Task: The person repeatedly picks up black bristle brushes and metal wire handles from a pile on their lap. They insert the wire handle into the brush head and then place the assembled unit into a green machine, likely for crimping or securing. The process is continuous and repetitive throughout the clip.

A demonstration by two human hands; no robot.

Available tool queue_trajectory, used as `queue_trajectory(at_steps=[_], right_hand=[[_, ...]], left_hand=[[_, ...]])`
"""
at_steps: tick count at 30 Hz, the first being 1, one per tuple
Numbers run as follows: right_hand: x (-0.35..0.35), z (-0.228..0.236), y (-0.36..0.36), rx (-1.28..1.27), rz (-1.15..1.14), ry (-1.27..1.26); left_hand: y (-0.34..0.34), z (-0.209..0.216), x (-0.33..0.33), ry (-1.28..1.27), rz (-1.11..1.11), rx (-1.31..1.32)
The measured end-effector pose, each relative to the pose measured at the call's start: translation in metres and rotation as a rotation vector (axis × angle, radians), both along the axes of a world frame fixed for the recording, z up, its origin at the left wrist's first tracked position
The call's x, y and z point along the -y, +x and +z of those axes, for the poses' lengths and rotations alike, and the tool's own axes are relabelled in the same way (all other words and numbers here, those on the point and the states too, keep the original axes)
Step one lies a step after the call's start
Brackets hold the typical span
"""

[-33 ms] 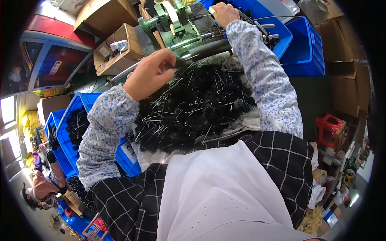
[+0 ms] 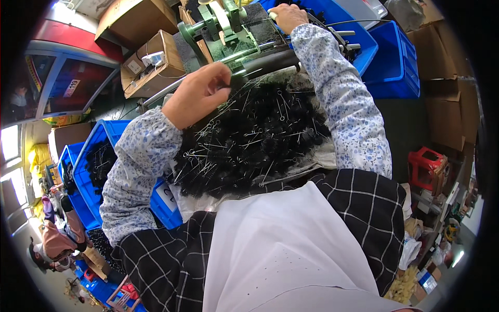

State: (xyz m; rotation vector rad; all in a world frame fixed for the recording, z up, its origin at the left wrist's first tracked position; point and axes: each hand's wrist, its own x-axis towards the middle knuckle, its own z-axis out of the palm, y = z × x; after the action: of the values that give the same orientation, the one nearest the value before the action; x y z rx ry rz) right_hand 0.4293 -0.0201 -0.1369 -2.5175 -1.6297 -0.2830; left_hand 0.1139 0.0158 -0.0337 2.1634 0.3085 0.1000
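Note:
My left hand [image 2: 196,98] is closed in a pinch above the left side of a heap in front of me. Between its thumb and fingers is a small black-bristled brush [image 2: 238,81], partly hidden and blurred. The heap is made of black wire brushes [image 2: 260,140] with thin metal stems, several ending in loops. Farther off, my right hand [image 2: 291,18] is curled at the right end of a green machine [image 2: 228,37], beside a dark coiled rod [image 2: 259,21]. A pale piece [image 2: 273,16] shows at its fingertips; what the fingers grip is hidden.
Blue bins [image 2: 397,67] stand at the far right, and another blue bin [image 2: 88,171] with black brushes is on my left. An open cardboard box [image 2: 171,57] sits left of the machine. A dark roller bar [image 2: 273,62] crosses behind the heap. Another person [image 2: 60,239] is at the lower left.
My left hand has shifted slightly to the right with the black brush. My right hand has moved a very little to the left; the heap looks the same.

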Motion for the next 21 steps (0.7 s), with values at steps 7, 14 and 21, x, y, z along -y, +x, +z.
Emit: queue_trajectory(at_steps=[7, 14, 21], right_hand=[[0.031, 0.038, 0.011, 0.192, -0.181, 0.326], [0.075, 0.057, -0.098, -0.949, 0.535, -0.077], [0.022, 0.002, -0.055, -0.074, 0.106, 0.149]], left_hand=[[0.022, -0.017, 0.008, 0.01, -0.014, 0.033], [0.04, -0.033, 0.004, -0.127, 0.182, 0.115], [0.009, -0.051, 0.024, 0.139, -0.414, -0.213]])
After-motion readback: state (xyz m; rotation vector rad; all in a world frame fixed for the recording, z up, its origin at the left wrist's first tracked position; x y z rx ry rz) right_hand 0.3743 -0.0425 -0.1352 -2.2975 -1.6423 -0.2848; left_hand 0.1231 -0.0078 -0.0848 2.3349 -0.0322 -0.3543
